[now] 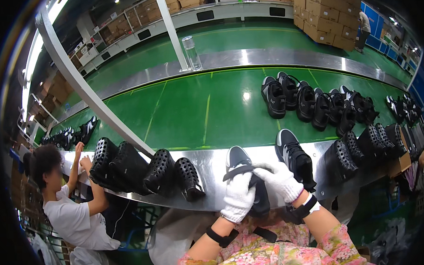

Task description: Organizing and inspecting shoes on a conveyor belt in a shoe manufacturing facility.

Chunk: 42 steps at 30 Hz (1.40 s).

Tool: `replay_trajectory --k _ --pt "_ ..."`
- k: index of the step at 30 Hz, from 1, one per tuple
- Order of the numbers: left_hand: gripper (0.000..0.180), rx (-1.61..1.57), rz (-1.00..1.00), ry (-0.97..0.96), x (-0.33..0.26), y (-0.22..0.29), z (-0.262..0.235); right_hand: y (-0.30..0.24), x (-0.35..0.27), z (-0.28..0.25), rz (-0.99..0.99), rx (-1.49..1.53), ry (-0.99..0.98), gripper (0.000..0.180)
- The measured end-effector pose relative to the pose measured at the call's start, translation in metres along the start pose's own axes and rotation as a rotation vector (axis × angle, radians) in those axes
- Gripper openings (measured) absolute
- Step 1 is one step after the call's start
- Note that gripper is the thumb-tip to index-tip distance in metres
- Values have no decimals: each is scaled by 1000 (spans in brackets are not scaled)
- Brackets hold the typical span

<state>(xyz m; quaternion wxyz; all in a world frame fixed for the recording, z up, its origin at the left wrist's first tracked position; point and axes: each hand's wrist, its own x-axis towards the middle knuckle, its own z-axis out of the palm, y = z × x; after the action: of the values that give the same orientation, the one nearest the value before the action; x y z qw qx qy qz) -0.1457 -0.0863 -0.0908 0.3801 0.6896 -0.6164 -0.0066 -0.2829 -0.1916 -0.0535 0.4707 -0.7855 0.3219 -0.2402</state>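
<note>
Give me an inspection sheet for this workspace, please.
Surface: silver metal ledge along a green, yellow-lined belt.
Work items: grey-toed black shoe in hand; similar second shoe on the ledge at right; black shoes grouped on the belt; black perforated pieces on the ledge.
Clutter: clear cylindrical bottle on the far metal strip.
Hands: left hand, in white knit glove, holds the first shoe; right hand, gloved alike, touches it, grip unclear.
Cables: thin white cord beside a white-shirted co-worker.
Surroundings: brown cardboard boxes stacked beyond the belt.
</note>
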Motion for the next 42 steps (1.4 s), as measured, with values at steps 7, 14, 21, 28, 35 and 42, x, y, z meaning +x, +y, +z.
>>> replay_trajectory --k 7,14,21,28,35,42 --pt "43 -45 195 99 -16 14 -41 17 -9 5 55 207 -8 29" --pt "64 338 2 270 -42 0 -38 5 6 -8 -262 -131 -140 26" --pt "37 313 99 199 -55 -15 -31 -11 7 -1 -184 -143 -128 23" --pt "41 205 63 57 -64 5 -16 5 -7 5 -283 -276 99 20" --pt "55 47 -222 122 -67 -6 -58 -56 -72 -89 -201 -591 314 21" --pt "72 110 -72 -63 12 20 20 -30 -98 -86 26 -818 -202 63"
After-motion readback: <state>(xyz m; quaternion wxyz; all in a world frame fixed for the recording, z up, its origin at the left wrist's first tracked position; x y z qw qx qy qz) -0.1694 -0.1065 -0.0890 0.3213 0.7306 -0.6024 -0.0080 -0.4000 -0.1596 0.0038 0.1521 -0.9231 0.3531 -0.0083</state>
